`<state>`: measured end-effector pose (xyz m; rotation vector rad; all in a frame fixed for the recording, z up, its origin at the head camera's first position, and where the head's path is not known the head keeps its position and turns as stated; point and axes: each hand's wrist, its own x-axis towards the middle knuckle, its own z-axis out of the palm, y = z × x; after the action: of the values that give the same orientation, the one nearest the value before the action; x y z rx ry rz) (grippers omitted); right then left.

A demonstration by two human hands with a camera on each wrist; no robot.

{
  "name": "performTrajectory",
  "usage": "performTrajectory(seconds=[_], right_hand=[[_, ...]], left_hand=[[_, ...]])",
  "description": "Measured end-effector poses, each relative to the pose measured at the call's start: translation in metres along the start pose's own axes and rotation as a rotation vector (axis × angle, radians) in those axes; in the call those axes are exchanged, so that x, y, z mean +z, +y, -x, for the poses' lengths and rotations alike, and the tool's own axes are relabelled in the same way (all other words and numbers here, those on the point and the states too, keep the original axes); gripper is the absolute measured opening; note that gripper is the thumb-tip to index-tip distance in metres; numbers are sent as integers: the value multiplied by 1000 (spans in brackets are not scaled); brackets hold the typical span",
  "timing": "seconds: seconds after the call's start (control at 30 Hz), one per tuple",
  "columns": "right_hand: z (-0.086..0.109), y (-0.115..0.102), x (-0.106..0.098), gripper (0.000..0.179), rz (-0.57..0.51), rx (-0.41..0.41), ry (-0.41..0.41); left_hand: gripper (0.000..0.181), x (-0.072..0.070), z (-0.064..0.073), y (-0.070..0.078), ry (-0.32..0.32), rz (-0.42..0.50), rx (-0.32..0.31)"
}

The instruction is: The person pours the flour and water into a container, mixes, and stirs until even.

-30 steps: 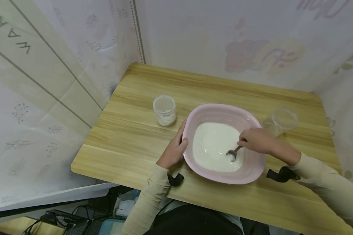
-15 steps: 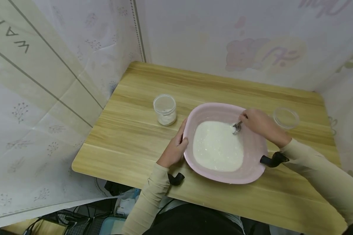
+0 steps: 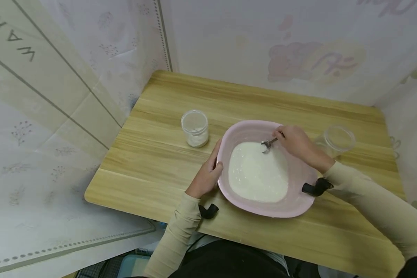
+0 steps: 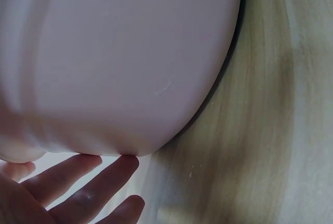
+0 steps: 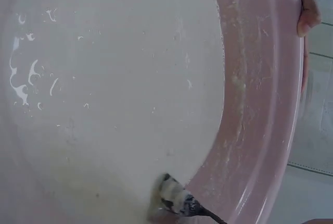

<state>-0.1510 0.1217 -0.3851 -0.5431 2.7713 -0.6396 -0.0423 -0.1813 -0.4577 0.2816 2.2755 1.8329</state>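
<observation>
A pink plastic basin stands on the wooden table and holds milky white liquid. At its left side, my left hand grips the rim. In the left wrist view the fingertips lie against the basin's outer wall. My right hand, over the far right rim, pinches the handle of a metal spoon. The spoon's bowl touches the liquid near the far edge. In the right wrist view the spoon has white residue on it and is partly in the liquid.
A clear jar with some white stuff inside stands left of the basin. Behind my right hand is another clear jar, partly hidden by the arm. Patterned white sheets hang around the wooden table.
My right hand has carried the spoon from the right-middle of the liquid to the far edge, then leftward along it. The left hand and basin have hardly moved.
</observation>
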Motion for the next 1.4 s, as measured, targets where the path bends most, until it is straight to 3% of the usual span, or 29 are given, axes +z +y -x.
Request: performTrajectory(seconds=[0.13, 0.27, 0.4, 0.53, 0.7, 0.9, 1.1, 1.3, 1.4], right_hand=[[11, 2, -4, 25, 216, -107, -5], [25, 7, -16, 17, 405, -192, -61], [36, 13, -24, 14, 544, -349, -74], [35, 19, -27, 42, 572, -538, -12], [22, 24, -26, 51, 499, -630, -13], [14, 21, -25, 44, 594, -694, -47], [24, 18, -26, 34, 748, -705, -79], [48, 21, -27, 19, 717, -641, -71], [58, 14, -26, 17, 669, -565, -109]], left_hand=[[72, 1, 0, 0, -6, 0, 4], [72, 1, 0, -1, -1, -3, 5], [72, -1, 1, -3, 5, -7, -1], [71, -3, 1, -2, 21, -19, -5], [71, -3, 0, -1, 5, -15, 17], [72, 0, 0, -1, -10, -11, 17], [71, 1, -1, 0, 2, -17, 10], [70, 2, 1, 2, 20, -51, -11], [69, 4, 2, 3, 37, -76, -22]])
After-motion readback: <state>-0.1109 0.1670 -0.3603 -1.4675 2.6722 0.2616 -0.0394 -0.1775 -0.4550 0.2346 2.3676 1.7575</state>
